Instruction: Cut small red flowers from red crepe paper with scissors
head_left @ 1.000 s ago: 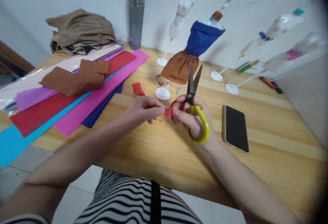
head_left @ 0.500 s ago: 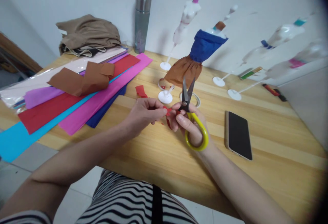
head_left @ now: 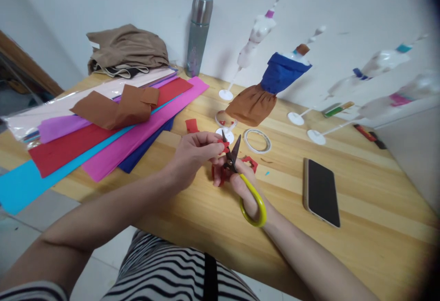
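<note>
Between the thumb and fingers of my left hand [head_left: 194,154] is a small piece of red paper [head_left: 224,145]. My right hand [head_left: 242,188] grips yellow-handled scissors [head_left: 255,202], their blades spread and pointing away from me, with one blade close to the red piece. Whether that blade touches it I cannot tell. More red scraps [head_left: 250,163] show beside and under my right fingers. Just beyond my hands stands a white mannequin stand wearing a blue top [head_left: 283,71] and a gathered brown skirt [head_left: 253,103].
A roll of tape [head_left: 257,141] lies right of the stand's base. Several other white mannequins [head_left: 263,28] stand along the wall. Coloured sheets [head_left: 137,131], brown cloth [head_left: 130,51] and a flask [head_left: 199,35] are at the left and back. A phone [head_left: 322,192] lies on the right.
The scissors have moved left and towards me, and their blades now stand beside the red piece. The tape roll and red scraps show more fully. The whole view has shifted slightly.
</note>
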Demonstrator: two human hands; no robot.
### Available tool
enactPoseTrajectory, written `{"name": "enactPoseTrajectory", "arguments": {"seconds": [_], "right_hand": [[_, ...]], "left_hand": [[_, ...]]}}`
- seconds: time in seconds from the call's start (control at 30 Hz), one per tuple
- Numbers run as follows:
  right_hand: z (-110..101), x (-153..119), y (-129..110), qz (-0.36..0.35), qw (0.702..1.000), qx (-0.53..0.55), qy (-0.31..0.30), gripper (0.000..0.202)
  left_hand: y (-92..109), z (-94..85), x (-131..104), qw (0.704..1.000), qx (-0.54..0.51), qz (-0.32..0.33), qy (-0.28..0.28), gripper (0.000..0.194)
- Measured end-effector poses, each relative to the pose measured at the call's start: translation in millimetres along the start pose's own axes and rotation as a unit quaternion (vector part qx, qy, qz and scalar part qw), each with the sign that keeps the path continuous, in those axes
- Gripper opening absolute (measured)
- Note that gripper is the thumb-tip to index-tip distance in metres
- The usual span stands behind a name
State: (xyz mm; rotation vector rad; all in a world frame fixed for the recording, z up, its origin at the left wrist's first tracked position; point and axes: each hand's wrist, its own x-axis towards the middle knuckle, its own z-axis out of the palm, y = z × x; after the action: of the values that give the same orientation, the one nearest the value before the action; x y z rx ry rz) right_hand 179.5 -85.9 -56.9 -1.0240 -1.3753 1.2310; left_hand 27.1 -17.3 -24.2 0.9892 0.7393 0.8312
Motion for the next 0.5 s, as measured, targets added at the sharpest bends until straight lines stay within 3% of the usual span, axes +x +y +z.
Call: {"name": "enactPoseTrajectory", "arguments": {"seconds": [0.23, 0.5], "right_hand": [[-1.6, -5.3, 4.1, -0.005, 0.998, -0.062, -0.001, 0.056], [-6.1, -5.3, 6.8, -0.041, 0.992, -0.122, -0.007, 0.052]], "left_hand": [[-1.9, 4.6, 0.9, 0.998, -0.028, -0.01, 0.055, 0.013], [-3.5, 5.7, 0.4, 0.998, -0.026, -0.008, 0.048, 0.015]]}}
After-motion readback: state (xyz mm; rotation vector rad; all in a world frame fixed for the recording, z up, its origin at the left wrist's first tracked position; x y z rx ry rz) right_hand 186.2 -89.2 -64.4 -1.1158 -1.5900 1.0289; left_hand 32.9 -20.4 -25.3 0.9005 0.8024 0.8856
